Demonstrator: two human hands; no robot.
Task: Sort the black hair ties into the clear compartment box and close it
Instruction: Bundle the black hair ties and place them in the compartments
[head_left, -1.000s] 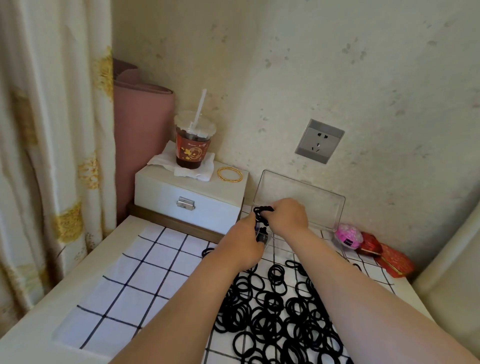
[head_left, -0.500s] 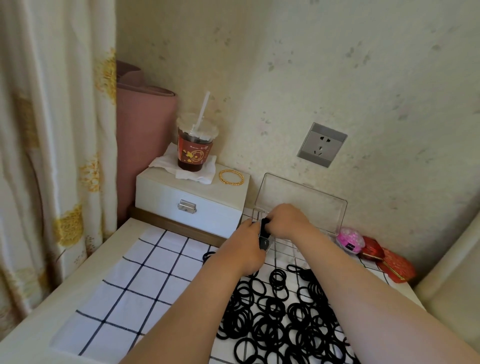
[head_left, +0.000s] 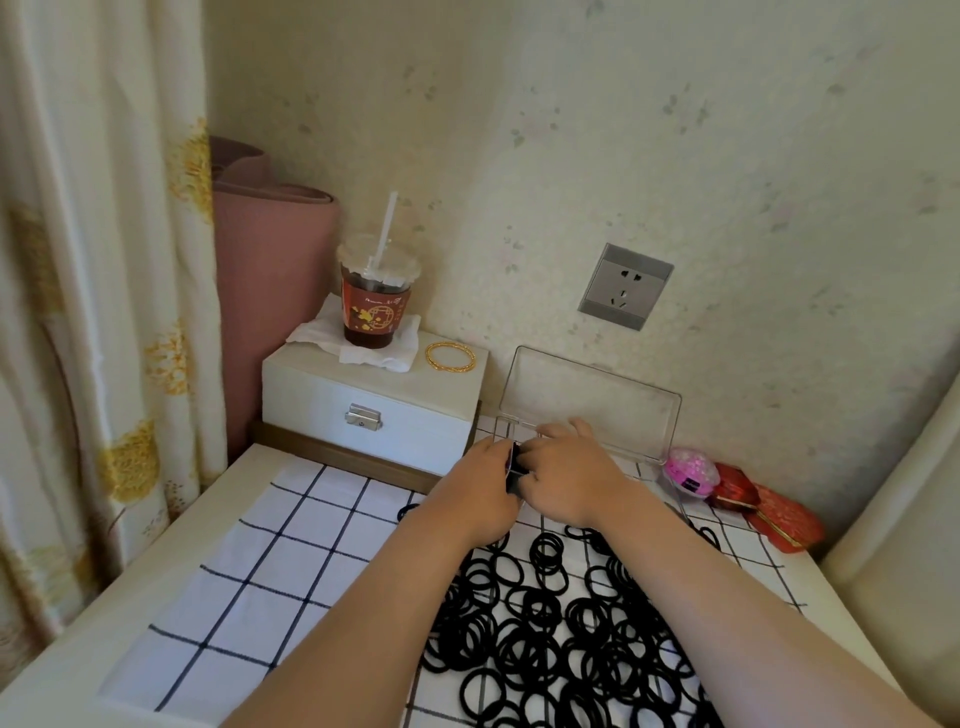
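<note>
- Two grips, the left grip (head_left: 478, 493) and the right grip (head_left: 566, 478), meet near the bench's (head_left: 119, 613) far edge; open checked cloth (head_left: 260, 551) spreads leftward, and a white drawer box (head_left: 369, 410) hems the back.
- Hard, see-through clear box (head_left: 613, 441) stands with its lid (head_left: 592, 400) upright.
- Both grips pinch one bunch (head_left: 513, 470) of thin black elastic loops between them at the box's left end; loose ties (head_left: 545, 623) lie heaped under the forearms.

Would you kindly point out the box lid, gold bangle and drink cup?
box lid (head_left: 597, 400), head view, clear panel's middle
gold bangle (head_left: 430, 356), head view, left rim
drink cup (head_left: 375, 312), head view, red sleeve
</note>
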